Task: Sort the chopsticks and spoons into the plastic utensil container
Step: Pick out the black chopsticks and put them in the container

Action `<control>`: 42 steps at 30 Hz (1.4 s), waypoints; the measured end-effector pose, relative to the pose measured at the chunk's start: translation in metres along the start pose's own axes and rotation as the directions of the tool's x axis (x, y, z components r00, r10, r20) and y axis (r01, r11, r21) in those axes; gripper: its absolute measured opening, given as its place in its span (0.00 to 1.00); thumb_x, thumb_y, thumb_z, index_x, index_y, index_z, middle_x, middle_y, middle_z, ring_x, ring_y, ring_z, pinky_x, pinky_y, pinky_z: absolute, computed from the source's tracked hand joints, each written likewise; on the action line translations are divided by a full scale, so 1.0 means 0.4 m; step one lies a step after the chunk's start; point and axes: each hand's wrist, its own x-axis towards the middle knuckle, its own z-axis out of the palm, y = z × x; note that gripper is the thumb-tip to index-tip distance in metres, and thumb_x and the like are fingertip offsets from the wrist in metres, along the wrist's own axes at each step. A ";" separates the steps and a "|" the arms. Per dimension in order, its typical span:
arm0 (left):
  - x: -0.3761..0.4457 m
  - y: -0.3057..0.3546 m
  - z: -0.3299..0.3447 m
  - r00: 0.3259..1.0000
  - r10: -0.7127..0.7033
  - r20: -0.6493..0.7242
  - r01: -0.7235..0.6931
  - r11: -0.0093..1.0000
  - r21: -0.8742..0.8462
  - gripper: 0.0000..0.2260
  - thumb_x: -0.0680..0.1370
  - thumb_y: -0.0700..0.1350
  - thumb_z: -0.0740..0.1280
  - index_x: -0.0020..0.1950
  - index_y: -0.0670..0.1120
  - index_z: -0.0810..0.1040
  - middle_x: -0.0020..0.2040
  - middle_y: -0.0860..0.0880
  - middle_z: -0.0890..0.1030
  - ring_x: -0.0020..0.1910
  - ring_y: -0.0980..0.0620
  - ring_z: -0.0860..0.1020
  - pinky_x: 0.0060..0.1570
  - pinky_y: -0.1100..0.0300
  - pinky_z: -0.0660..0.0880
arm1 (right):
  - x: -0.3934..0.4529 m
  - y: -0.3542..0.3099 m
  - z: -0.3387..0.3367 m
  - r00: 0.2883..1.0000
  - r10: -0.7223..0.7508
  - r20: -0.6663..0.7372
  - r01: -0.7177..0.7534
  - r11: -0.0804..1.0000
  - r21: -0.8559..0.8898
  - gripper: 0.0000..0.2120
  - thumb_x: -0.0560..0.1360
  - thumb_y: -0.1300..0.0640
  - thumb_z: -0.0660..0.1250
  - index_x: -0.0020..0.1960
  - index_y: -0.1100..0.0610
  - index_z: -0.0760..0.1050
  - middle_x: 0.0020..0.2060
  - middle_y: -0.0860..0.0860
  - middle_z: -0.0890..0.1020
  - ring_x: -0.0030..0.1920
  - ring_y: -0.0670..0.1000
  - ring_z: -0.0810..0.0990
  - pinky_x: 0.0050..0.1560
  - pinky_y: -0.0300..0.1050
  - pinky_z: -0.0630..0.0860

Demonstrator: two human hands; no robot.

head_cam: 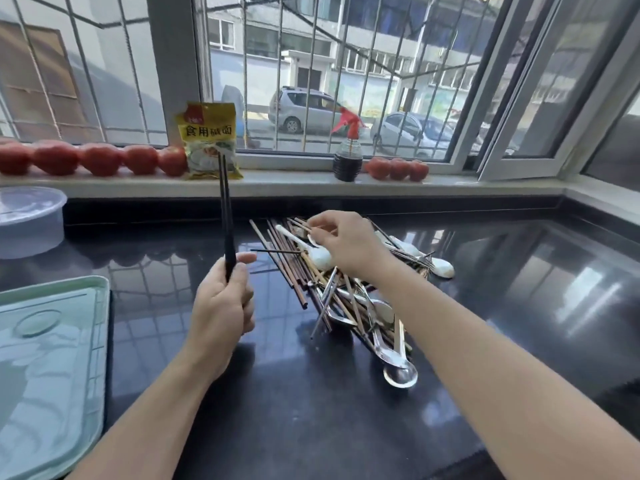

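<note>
Chopsticks [227, 216], two, in left hand [221, 306]

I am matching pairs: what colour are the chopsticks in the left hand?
Black chopsticks, upright in the left hand; head view.

Black polished stone countertop [502, 306], glossy, reflecting the window bars. Lying on it: one mixed heap of utensils [346, 289] at centre, comprising brown wooden chopsticks [287, 271], white ceramic spoons [441, 266] and metal spoons [400, 374], crossed over one another; a pale green tray [52, 358] at the left edge; a clear plastic lidded tub [29, 220] at the far left. Adjoining pale windowsill [294, 183] bears red tomatoes [100, 159], a yellow packet [209, 140] and a spray bottle [348, 157].
</note>
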 end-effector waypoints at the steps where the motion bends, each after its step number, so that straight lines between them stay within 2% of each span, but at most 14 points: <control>1: 0.003 -0.004 -0.002 0.999 -0.043 -0.011 0.043 0.997 -0.057 0.13 0.86 0.50 0.57 0.61 0.45 0.77 0.29 0.54 0.63 0.23 0.56 0.59 0.22 0.64 0.58 | 0.011 0.060 -0.045 0.995 0.084 -0.049 -0.090 0.986 -0.137 0.13 0.80 0.57 0.66 0.63 0.52 0.81 0.56 0.48 0.84 0.55 0.47 0.81 0.61 0.42 0.74; 5: 0.007 -0.018 0.011 0.985 -0.164 0.047 0.170 0.959 -0.228 0.17 0.86 0.51 0.56 0.60 0.41 0.78 0.32 0.51 0.67 0.25 0.54 0.59 0.21 0.63 0.58 | 0.030 0.270 -0.149 0.941 0.340 -0.011 -0.298 0.808 -0.509 0.25 0.77 0.67 0.61 0.69 0.48 0.76 0.66 0.51 0.80 0.64 0.55 0.78 0.65 0.47 0.74; 9: 0.020 -0.032 0.017 0.976 -0.206 0.075 0.219 0.937 -0.271 0.13 0.87 0.45 0.57 0.61 0.40 0.78 0.32 0.50 0.69 0.24 0.55 0.61 0.20 0.63 0.60 | 0.055 0.349 -0.111 0.977 0.191 0.091 -0.091 0.768 -0.634 0.24 0.78 0.66 0.62 0.69 0.47 0.76 0.67 0.52 0.78 0.63 0.57 0.78 0.63 0.51 0.76; 15: 0.027 -0.033 -0.002 0.971 -0.224 0.086 0.240 0.912 -0.332 0.11 0.86 0.45 0.59 0.55 0.43 0.80 0.32 0.50 0.70 0.25 0.55 0.62 0.20 0.63 0.61 | 0.072 0.356 -0.106 0.990 -0.059 0.128 0.137 0.607 -0.783 0.09 0.80 0.60 0.64 0.55 0.52 0.81 0.51 0.50 0.83 0.56 0.54 0.79 0.55 0.50 0.77; 17: 0.029 -0.026 -0.002 0.971 -0.226 0.074 0.238 0.913 -0.332 0.11 0.86 0.45 0.59 0.56 0.42 0.79 0.32 0.50 0.69 0.25 0.55 0.62 0.20 0.63 0.61 | 0.070 0.323 -0.134 0.986 -0.160 -0.042 0.096 0.761 -0.641 0.08 0.80 0.56 0.67 0.57 0.53 0.83 0.51 0.49 0.85 0.55 0.53 0.80 0.58 0.51 0.76; 19: 0.029 -0.019 0.003 0.972 -0.228 0.055 0.233 0.915 -0.329 0.09 0.85 0.43 0.60 0.56 0.42 0.79 0.32 0.50 0.69 0.26 0.55 0.63 0.21 0.63 0.62 | 0.069 0.254 -0.167 0.956 -0.063 -0.285 0.014 0.985 -0.170 0.05 0.78 0.56 0.70 0.53 0.53 0.84 0.46 0.48 0.86 0.49 0.52 0.83 0.56 0.52 0.78; 21: 0.023 -0.002 0.013 0.969 -0.236 0.065 0.245 0.913 -0.325 0.09 0.85 0.41 0.60 0.58 0.40 0.78 0.32 0.49 0.72 0.27 0.53 0.70 0.23 0.62 0.67 | 0.048 0.165 -0.184 0.980 0.089 -0.180 -0.005 0.905 0.425 0.04 0.76 0.56 0.73 0.49 0.54 0.84 0.42 0.51 0.86 0.44 0.53 0.85 0.50 0.53 0.82; 23: 0.013 0.018 0.029 0.959 -0.258 0.121 0.284 0.896 -0.343 0.10 0.86 0.41 0.60 0.59 0.39 0.79 0.37 0.44 0.82 0.36 0.47 0.83 0.30 0.58 0.78 | 0.020 0.095 -0.172 0.994 0.075 0.081 -0.109 0.752 0.650 0.08 0.72 0.53 0.74 0.49 0.56 0.85 0.42 0.54 0.86 0.44 0.55 0.86 0.46 0.48 0.83; 25: 0.004 0.030 0.037 0.942 -0.264 0.208 0.327 0.865 -0.381 0.12 0.85 0.41 0.59 0.62 0.37 0.78 0.50 0.37 0.86 0.51 0.40 0.86 0.41 0.53 0.84 | -0.007 0.036 -0.113 0.975 0.059 0.214 -0.182 0.766 0.617 0.10 0.72 0.54 0.75 0.49 0.58 0.84 0.41 0.53 0.86 0.43 0.55 0.86 0.44 0.47 0.83; 28: -0.006 0.035 0.040 0.916 -0.237 0.323 0.352 0.861 -0.366 0.14 0.85 0.42 0.59 0.65 0.37 0.78 0.60 0.35 0.83 0.58 0.37 0.84 0.50 0.49 0.83 | -0.022 -0.036 0.026 0.985 0.079 0.155 -0.146 0.861 0.486 0.02 0.76 0.59 0.73 0.46 0.58 0.82 0.36 0.51 0.85 0.40 0.54 0.87 0.42 0.53 0.85; 32: -0.007 0.029 0.029 0.928 -0.233 0.292 0.327 0.884 -0.333 0.14 0.85 0.44 0.59 0.64 0.44 0.82 0.61 0.38 0.83 0.49 0.40 0.86 0.45 0.48 0.84 | -0.030 -0.091 0.130 0.983 0.175 0.053 -0.181 0.889 0.421 0.05 0.76 0.55 0.71 0.43 0.55 0.80 0.36 0.51 0.87 0.39 0.53 0.87 0.42 0.56 0.84; 35: -0.003 0.021 0.029 0.938 -0.227 0.263 0.310 0.887 -0.341 0.15 0.87 0.44 0.56 0.66 0.46 0.81 0.60 0.39 0.84 0.52 0.39 0.85 0.52 0.44 0.83 | -0.042 -0.107 0.144 0.954 0.290 0.071 -0.276 0.766 0.581 0.04 0.78 0.56 0.68 0.47 0.57 0.78 0.36 0.49 0.87 0.36 0.52 0.86 0.29 0.47 0.80; 38: -0.004 0.017 0.042 0.944 -0.229 0.238 0.309 0.866 -0.392 0.14 0.87 0.44 0.56 0.66 0.44 0.79 0.53 0.41 0.86 0.47 0.42 0.85 0.46 0.47 0.84 | -0.061 -0.131 0.189 0.911 0.381 0.158 -0.379 0.622 0.685 0.02 0.78 0.58 0.68 0.47 0.56 0.76 0.39 0.52 0.86 0.37 0.55 0.85 0.33 0.50 0.82; 42: 0.005 0.012 0.033 0.950 -0.260 0.172 0.307 0.879 -0.364 0.12 0.86 0.44 0.58 0.59 0.46 0.82 0.42 0.45 0.80 0.35 0.48 0.79 0.33 0.55 0.79 | -0.033 -0.109 0.204 0.974 0.203 0.100 -0.226 0.875 0.429 0.03 0.76 0.55 0.68 0.44 0.51 0.80 0.39 0.48 0.84 0.41 0.51 0.82 0.45 0.50 0.79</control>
